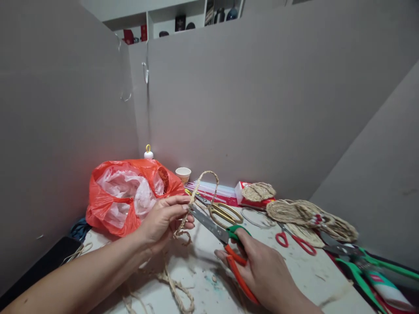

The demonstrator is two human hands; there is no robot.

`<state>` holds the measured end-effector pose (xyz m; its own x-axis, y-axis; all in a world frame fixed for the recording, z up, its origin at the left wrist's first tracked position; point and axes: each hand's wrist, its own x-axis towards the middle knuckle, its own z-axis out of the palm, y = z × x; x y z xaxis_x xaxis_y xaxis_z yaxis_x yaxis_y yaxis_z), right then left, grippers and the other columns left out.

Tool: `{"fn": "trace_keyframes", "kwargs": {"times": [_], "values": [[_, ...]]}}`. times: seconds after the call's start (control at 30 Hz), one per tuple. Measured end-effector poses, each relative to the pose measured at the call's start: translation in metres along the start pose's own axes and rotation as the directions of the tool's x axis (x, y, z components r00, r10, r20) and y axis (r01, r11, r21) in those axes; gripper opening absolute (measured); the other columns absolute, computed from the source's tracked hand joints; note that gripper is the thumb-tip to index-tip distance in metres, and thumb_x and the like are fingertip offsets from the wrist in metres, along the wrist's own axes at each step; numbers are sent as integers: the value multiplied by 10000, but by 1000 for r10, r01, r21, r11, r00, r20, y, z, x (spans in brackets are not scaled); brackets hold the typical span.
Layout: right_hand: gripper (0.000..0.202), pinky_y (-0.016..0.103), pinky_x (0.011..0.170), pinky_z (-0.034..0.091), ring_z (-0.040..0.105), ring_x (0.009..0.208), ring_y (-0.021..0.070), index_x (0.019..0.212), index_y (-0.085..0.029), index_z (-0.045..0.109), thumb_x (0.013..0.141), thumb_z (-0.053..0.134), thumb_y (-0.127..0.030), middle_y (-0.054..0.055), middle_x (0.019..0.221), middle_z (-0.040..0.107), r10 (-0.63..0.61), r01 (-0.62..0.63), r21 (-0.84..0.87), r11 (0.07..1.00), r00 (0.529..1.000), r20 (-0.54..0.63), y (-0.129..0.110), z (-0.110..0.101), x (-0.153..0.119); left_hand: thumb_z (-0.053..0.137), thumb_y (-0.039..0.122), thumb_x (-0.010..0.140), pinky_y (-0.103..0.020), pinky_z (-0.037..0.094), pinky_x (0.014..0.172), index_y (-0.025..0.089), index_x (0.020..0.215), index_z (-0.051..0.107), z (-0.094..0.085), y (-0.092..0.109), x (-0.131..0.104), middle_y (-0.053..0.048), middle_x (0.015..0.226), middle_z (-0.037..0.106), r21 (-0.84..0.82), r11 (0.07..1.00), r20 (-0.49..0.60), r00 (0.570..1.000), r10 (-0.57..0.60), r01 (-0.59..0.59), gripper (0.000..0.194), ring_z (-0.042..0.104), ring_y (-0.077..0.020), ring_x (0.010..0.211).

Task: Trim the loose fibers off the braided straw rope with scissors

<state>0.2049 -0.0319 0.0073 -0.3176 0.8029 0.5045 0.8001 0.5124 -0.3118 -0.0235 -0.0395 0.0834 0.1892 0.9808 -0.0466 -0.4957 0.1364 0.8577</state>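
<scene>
Between the fingers and thumb of my left hand (166, 220) is a braided straw cord (209, 173), pinched near the middle of the view. Part of the cord loops up above the fingers and a short end curls below them. My right hand (262, 266) grips a pair of scissors (209, 224) with orange and green handles. Their blade tips touch or nearly touch the cord beside my left fingertips; whether the blades are parted I cannot tell. Under my hands, more braided cord (178, 292) lies looped on the white table (222, 266).
A red plastic bag (108, 183) with white plastic inside stands at the left, near a paper cup (183, 174). Gold-handled scissors (225, 213), red-handled scissors (304, 244), a coiled straw braid bundle (310, 218) and green-handled shears (356, 270) lie to the right. Grey partitions (255, 100) enclose the table.
</scene>
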Motion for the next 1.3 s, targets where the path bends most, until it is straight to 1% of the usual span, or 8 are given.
{"fn": "trace_keyframes", "kwargs": {"times": [0.07,0.13,0.3,0.57,0.77,0.93,1.07,1.3], "values": [[305,237,445,296,530,474,158,783,-238,429,768,549,-518,-33,545,558,-64,63,-138,988,998,-4,1,2,-1,674,74,675,-209,517,553,86,879,648,-1,2,1,-30,678,620,-23,1000,-13,1000,17,-17,206,590,-88,550],[309,240,449,289,559,493,176,790,-239,419,786,520,-531,-27,548,566,-89,83,-223,971,996,-15,2,3,-2,671,67,664,-214,518,552,80,874,647,-1,2,1,-33,661,618,-27,999,-38,999,20,-21,212,592,-95,549],[329,250,462,277,562,484,186,810,-233,434,809,471,-559,-16,547,567,-101,77,-315,946,993,-61,4,1,0,669,73,678,-208,515,560,84,876,649,0,4,1,-37,614,631,10,1000,-132,991,22,-21,199,609,-102,544],[328,252,472,259,554,481,185,805,-228,447,811,465,-556,-14,548,571,-86,56,-341,939,994,-73,8,2,2,743,108,638,-219,515,617,96,870,664,0,1,2,-46,681,670,26,999,-142,989,45,-41,245,642,-111,585],[305,253,462,256,541,464,175,782,-224,447,817,463,-526,-23,535,548,-159,97,-402,911,979,-124,8,0,3,773,128,615,-235,509,633,93,868,668,2,-3,2,-41,653,664,33,999,-138,990,6,-2,277,643,-117,596],[315,253,457,233,498,416,149,711,-225,459,824,436,-518,-29,488,509,-208,114,-444,889,963,-169,7,-2,1,754,102,630,-249,516,635,94,858,666,0,-2,3,-39,665,664,31,999,-130,992,-4,8,245,647,-120,595],[374,248,461,232,492,406,151,677,-221,492,805,432,-568,-28,441,484,-193,93,-436,895,962,-191,6,-1,0,745,89,641,-257,527,636,87,869,660,-2,-2,4,-37,661,660,35,999,-124,992,1,3,244,652,-126,592],[414,246,465,229,489,403,149,659,-219,543,791,432,-595,-10,419,497,-151,71,-411,909,975,-166,7,2,-3,747,80,628,-241,526,607,86,850,650,-2,-3,5,-21,636,651,28,1000,-143,990,9,-5,243,655,-129,579]]}}
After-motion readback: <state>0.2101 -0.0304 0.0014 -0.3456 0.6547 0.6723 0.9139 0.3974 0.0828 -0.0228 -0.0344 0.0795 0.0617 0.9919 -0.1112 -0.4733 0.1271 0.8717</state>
